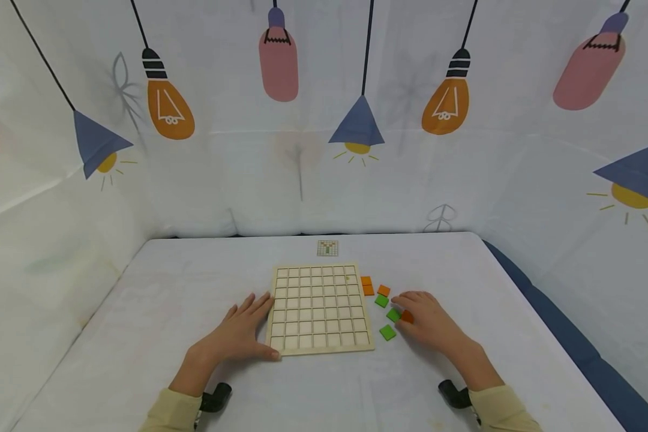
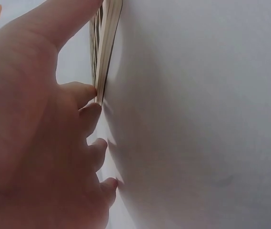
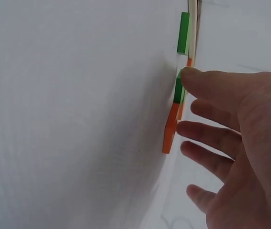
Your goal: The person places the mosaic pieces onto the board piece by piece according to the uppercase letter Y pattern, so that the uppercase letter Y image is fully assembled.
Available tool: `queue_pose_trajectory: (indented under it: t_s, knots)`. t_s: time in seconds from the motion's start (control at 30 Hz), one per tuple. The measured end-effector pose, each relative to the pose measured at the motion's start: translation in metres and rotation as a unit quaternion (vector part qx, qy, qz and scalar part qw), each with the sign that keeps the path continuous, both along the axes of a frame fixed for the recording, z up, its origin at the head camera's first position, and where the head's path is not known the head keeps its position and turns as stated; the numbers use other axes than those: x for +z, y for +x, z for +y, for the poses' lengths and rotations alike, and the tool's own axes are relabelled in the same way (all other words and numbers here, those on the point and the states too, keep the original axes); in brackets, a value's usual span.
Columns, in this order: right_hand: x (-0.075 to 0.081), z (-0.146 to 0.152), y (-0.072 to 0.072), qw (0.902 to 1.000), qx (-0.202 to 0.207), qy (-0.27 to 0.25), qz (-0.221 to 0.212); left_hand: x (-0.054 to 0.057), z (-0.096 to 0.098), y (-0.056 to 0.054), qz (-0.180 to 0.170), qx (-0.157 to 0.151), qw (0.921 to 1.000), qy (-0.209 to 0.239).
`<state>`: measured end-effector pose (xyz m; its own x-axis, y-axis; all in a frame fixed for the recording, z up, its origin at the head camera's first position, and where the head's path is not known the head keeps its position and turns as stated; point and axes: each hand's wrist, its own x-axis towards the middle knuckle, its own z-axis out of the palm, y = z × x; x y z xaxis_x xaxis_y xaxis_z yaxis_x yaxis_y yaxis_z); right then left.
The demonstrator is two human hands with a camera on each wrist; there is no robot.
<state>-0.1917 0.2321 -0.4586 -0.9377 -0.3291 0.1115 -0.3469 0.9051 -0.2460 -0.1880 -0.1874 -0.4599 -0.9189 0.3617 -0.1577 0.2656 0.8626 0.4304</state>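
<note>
One wooden grid board (image 1: pixel 318 308) is lying flat at the lower centre of the head view, its square cells being displayed face up. Its left edge is being touched by the left hand (image 1: pixel 236 336), whose fingers are being held extended and whose thumb is being spread from them toward the lower left corner of the board. In the left wrist view, the side of the board is being shown at the upper centre.

Close to the board's right edge, two orange tiles (image 1: pixel 368 290) are lying one above the other in the head view; a third orange tile (image 1: pixel 384 290) is lying farther right. Three green tiles (image 1: pixel 387 332) are being seen staggered below it. A fourth orange tile (image 1: pixel 407 317) is being partly covered by the right hand (image 1: pixel 432 321), whose fingers are being held relaxed and loosely extended. In the right wrist view, a green tile is being overlapped by the thumb tip; whether contact is being made cannot be told.

Above the board, a small patterned card (image 1: pixel 327 248) is lying near the far edge of the white tabletop (image 1: pixel 140 312). The upper frame is being filled by a white backdrop (image 1: pixel 356 198) with printed lamps (image 1: pixel 356 123); dark blue fabric (image 1: pixel 565 336) is being exposed at the lower right.
</note>
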Motion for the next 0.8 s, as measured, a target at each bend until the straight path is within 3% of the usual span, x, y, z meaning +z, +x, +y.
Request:
queue_pose_trajectory:
  t_s: [0.8]
  knots:
    - [0.009,-0.013,0.002,0.9994,0.024,-0.011,-0.020,-0.002,0.000,0.000,0.004,-0.011,0.9999,0.005]
